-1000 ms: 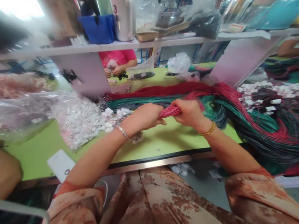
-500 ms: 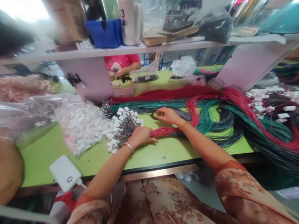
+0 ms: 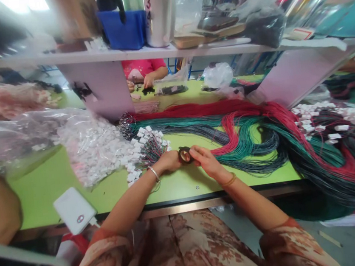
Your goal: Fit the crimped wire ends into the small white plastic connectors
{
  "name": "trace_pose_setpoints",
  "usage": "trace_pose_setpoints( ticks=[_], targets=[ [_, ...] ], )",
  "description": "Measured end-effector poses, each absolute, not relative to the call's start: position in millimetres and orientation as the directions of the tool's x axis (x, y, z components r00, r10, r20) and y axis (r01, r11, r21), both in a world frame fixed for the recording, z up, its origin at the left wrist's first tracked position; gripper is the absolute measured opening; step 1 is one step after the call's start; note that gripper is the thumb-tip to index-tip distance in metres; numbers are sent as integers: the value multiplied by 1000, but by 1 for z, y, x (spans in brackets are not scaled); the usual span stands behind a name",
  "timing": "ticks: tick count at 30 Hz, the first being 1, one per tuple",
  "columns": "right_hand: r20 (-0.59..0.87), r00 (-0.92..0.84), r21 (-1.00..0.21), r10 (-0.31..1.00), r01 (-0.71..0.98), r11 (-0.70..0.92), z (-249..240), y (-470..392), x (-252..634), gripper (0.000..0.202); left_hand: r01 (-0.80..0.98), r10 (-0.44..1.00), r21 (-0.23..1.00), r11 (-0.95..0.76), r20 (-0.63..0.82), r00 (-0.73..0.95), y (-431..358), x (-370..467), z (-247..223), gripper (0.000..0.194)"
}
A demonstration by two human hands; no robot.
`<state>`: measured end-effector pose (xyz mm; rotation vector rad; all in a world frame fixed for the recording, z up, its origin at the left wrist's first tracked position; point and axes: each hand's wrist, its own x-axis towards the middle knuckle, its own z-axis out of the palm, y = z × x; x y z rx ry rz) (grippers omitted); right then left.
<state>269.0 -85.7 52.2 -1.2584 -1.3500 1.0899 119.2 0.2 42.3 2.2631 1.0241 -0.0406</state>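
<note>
A bundle of thin red, green and dark wires (image 3: 230, 144) lies across the green table, with white connectors (image 3: 144, 139) fanned out at its left end. My left hand (image 3: 169, 161) is closed around this bundle just right of the connectors; its fingertips are partly hidden. Between my two hands, over the bundle, is a small black roll of tape (image 3: 184, 155) with a light core, turned toward me. My right hand (image 3: 205, 159) pinches the roll at its right side.
Clear bags of white connectors (image 3: 92, 147) lie to the left, near a white power bank (image 3: 75, 210) at the table edge. More wires (image 3: 322, 163) hang over the edge on the right. A shelf (image 3: 156, 55) crosses above the table. Opposite, a person's hand (image 3: 149, 80) handles small black pieces.
My right hand has brought the tape roll down and toward me, from behind the bundle to beside my left hand. My left hand stays on the wires.
</note>
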Motion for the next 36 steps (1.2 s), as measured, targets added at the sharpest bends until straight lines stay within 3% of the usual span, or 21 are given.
trace_pose_setpoints(
  ticks=[4, 7, 10, 14, 18, 24, 27, 31, 36],
  targets=[
    [186, 64, -927, 980, 342, 154, 42, -102, 259, 37, 584, 599, 646, -491, -236, 765, 7, 117, 40, 22],
    [226, 111, -917, 968, 361, 173, 36, -110, 253, 33, 422, 487, 792, -442, -183, 854, 14, 113, 39, 19],
    [231, 167, -908, 958, 391, 151, 28, -117, 247, 31, 370, 415, 861, -349, -212, 885, 20, 108, 41, 19],
    [243, 195, -873, 950, 471, 127, 19, -124, 241, 29, 431, 375, 854, -292, -313, 873, 22, 103, 48, 20],
    [260, 158, -857, 953, 493, 152, 13, -126, 238, 24, 443, 387, 837, -322, -311, 868, 25, 103, 57, 22],
    [258, 195, -876, 946, 459, 144, 7, -125, 235, 24, 435, 358, 882, -180, -353, 865, 25, 101, 65, 21],
    [265, 206, -885, 942, 439, 153, 5, -124, 235, 25, 392, 341, 910, -135, -328, 881, 24, 99, 66, 30],
    [230, 194, -900, 954, 415, 132, 0, -124, 231, 25, 419, 328, 866, -274, -325, 887, 24, 99, 62, 43],
    [160, 172, -917, 972, 389, 83, -3, -126, 234, 29, 392, 384, 759, -520, -201, 901, 25, 99, 57, 39]
  ],
)
